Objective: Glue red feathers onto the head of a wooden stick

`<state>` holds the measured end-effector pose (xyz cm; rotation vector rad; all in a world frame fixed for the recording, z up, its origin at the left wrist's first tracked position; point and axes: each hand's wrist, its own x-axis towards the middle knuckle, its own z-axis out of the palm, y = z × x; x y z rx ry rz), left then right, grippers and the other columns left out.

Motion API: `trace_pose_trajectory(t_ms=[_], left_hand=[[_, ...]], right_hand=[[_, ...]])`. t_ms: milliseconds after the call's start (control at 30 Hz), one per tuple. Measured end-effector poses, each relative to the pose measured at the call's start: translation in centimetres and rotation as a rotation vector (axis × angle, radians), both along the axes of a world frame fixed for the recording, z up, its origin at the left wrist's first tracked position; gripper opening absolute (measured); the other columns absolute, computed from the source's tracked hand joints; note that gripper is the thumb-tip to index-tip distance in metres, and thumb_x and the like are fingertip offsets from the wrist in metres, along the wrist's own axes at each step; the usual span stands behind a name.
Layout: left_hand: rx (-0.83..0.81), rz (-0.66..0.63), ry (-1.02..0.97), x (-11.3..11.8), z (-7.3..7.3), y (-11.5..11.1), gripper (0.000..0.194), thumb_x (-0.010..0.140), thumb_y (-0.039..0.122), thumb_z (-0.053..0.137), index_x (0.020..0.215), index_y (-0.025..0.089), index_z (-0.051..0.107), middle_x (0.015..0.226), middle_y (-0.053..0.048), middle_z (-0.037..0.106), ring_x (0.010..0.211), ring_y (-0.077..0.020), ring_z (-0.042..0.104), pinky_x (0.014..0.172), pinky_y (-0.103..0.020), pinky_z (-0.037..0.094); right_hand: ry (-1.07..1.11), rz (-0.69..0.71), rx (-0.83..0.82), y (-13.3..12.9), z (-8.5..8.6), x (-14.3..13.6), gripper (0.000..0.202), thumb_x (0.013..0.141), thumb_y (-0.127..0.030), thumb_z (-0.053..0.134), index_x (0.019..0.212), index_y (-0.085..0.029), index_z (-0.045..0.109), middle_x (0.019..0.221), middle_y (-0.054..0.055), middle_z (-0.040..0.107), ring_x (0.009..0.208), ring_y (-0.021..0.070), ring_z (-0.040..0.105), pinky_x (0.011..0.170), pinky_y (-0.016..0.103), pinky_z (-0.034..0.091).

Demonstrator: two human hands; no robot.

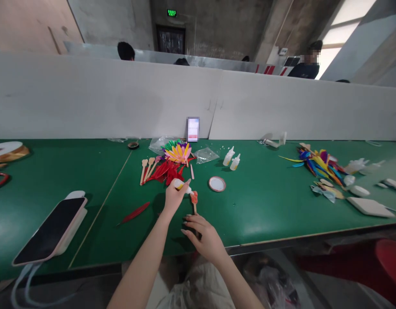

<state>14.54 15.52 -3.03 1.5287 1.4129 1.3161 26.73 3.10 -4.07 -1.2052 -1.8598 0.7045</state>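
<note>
My left hand [174, 198] is closed round a small white glue bottle [187, 190], tilted with its nozzle down to the right. The nozzle meets, or nearly meets, the reddish-orange top of a flat wooden stick [194, 198]. My right hand [205, 237] grips the stick's lower end near the table edge; its fingertips partly hide the handle. Just beyond my left hand lies a pile of red feathers [168, 171]. Yellow and pink feathers [179, 153] are fanned out behind them. A single red feather [135, 213] rests to the left of my left forearm.
Two more glue bottles [228, 156] stand beyond a round white lid [217, 183]. Several wooden sticks [148, 169] lie left of the feathers. A lit phone [193, 129] leans on the white partition [120, 98]. A larger phone [51, 231] is at left; colourful feathers [323, 165] lie right.
</note>
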Motion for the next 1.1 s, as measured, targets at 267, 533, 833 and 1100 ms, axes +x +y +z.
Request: trace_pose_trajectory(t_ms=[267, 533, 833, 1100], left_hand=[[0.003, 0.093, 0.010, -0.13, 0.17, 0.02, 0.033, 0.070, 0.047, 0.062, 0.061, 0.020, 0.046, 0.057, 0.003, 0.053, 0.055, -0.0111, 0.050, 0.052, -0.020, 0.038], [-0.005, 0.125, -0.002, -0.18, 0.54, 0.03, 0.034, 0.069, 0.049, 0.062, 0.060, 0.020, 0.047, 0.057, 0.003, 0.054, 0.055, -0.0116, 0.051, 0.053, -0.021, 0.039], [0.005, 0.126, 0.007, -0.12, 0.53, -0.01, 0.031, 0.070, 0.046, 0.063, 0.062, 0.020, 0.049, 0.059, 0.003, 0.056, 0.057, -0.0117, 0.053, 0.054, -0.021, 0.040], [-0.007, 0.083, 0.006, -0.06, 0.04, 0.23, 0.030, 0.069, 0.048, 0.063, 0.065, 0.020, 0.052, 0.061, 0.001, 0.059, 0.059, -0.0134, 0.056, 0.056, -0.022, 0.042]], right_hand=[[0.003, 0.001, -0.003, -0.03, 0.16, -0.05, 0.022, 0.085, -0.030, 0.057, 0.099, -0.018, 0.068, 0.109, 0.008, 0.066, 0.107, 0.0192, 0.057, 0.101, 0.035, 0.040], [0.003, -0.003, 0.008, 0.01, -0.08, -0.02, 0.022, 0.084, -0.031, 0.057, 0.099, -0.019, 0.068, 0.108, 0.007, 0.066, 0.106, 0.0193, 0.057, 0.102, 0.036, 0.039], [0.004, -0.001, 0.009, -0.03, 0.00, -0.03, 0.022, 0.084, -0.031, 0.057, 0.099, -0.020, 0.068, 0.109, 0.007, 0.066, 0.106, 0.0201, 0.058, 0.102, 0.038, 0.039], [-0.004, -0.003, -0.002, 0.03, 0.17, -0.08, 0.022, 0.084, -0.030, 0.057, 0.099, -0.019, 0.068, 0.108, 0.007, 0.066, 0.106, 0.0198, 0.058, 0.102, 0.036, 0.039]])
